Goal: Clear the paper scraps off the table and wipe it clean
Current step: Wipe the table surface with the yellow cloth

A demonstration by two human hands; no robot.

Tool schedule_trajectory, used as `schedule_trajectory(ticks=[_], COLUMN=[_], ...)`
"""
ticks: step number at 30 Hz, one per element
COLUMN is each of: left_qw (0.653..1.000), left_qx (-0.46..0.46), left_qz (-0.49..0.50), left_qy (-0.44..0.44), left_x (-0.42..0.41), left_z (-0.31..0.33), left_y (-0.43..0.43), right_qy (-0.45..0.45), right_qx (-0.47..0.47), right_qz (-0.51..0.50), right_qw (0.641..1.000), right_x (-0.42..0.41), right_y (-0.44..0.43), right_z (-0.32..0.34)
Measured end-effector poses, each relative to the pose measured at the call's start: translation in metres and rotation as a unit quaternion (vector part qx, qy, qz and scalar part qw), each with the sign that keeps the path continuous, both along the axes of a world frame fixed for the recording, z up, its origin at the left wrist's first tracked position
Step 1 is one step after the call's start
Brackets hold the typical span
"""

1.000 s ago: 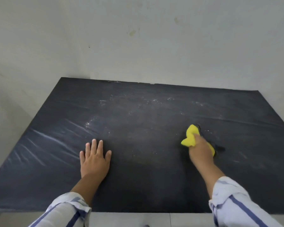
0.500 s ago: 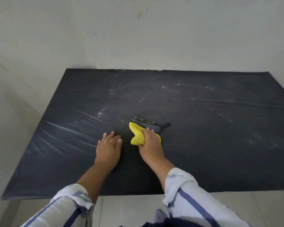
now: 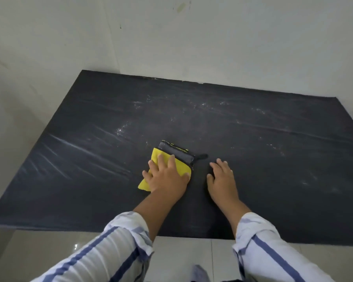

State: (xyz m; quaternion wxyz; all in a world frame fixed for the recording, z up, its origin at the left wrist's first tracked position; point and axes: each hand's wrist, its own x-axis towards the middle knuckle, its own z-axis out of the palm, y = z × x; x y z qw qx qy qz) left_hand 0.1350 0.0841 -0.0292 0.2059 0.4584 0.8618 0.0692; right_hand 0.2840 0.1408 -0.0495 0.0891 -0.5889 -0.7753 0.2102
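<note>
A black table top (image 3: 273,159) fills the middle of the view, marked with white streaks at the left and fine white specks (image 3: 139,103) toward the back. A folded cloth (image 3: 176,154), yellow on one face and dark grey on the other, lies near the centre. My left hand (image 3: 167,178) presses down on the cloth's near half, fingers spread over it. My right hand (image 3: 222,180) rests flat on the bare table just right of the cloth, holding nothing. I see no paper scraps.
Pale walls (image 3: 171,47) meet the table's far and left edges. Glossy light floor tiles (image 3: 181,257) show below the near edge. Striped shirt sleeves cover both forearms.
The cloth was in my right hand, which swept it from right to centre. Now my left hand is on it, and my right hand has let go and lies flat beside it.
</note>
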Motion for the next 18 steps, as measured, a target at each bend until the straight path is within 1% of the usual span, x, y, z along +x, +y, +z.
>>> schedule_trajectory(ticks=[1, 3, 6, 9, 10, 12, 14, 16, 17, 18], left_qw=[1.0, 0.998, 0.998, 0.997, 0.996, 0.994, 0.985, 0.975, 0.97, 0.97], left_qx=[-0.026, -0.046, -0.007, 0.027, 0.031, 0.041, 0.055, 0.056, 0.065, 0.082], left_qz=[0.017, 0.036, 0.019, -0.014, -0.011, 0.042, 0.129, 0.197, 0.218, 0.213], left_qy=[0.004, 0.028, 0.064, 0.077, 0.079, 0.091, 0.102, 0.09, 0.082, 0.084], left_x=[0.008, 0.019, 0.031, 0.037, 0.034, 0.017, -0.012, -0.034, -0.036, -0.029], left_z=[-0.002, -0.009, -0.022, -0.026, -0.027, -0.028, -0.028, -0.026, -0.025, -0.022], left_y=[0.006, 0.016, 0.022, 0.027, 0.026, 0.019, 0.008, 0.003, 0.004, 0.007], right_qy=[-0.026, -0.067, -0.096, -0.085, -0.08, -0.075, -0.076, -0.074, -0.074, -0.073], right_qx=[0.009, 0.034, 0.067, 0.07, 0.068, 0.06, 0.053, 0.055, 0.053, 0.051], right_qz=[0.012, 0.042, 0.081, 0.089, 0.091, 0.109, 0.121, 0.125, 0.126, 0.127], right_qw=[1.0, 0.996, 0.99, 0.99, 0.99, 0.989, 0.988, 0.988, 0.988, 0.988], right_x=[0.006, 0.013, 0.019, 0.02, 0.021, 0.021, 0.023, 0.024, 0.025, 0.025], right_y=[0.006, 0.014, 0.015, 0.017, 0.018, 0.018, 0.019, 0.019, 0.019, 0.02], right_z=[-0.003, -0.008, -0.017, -0.019, -0.019, -0.02, -0.021, -0.02, -0.02, -0.02])
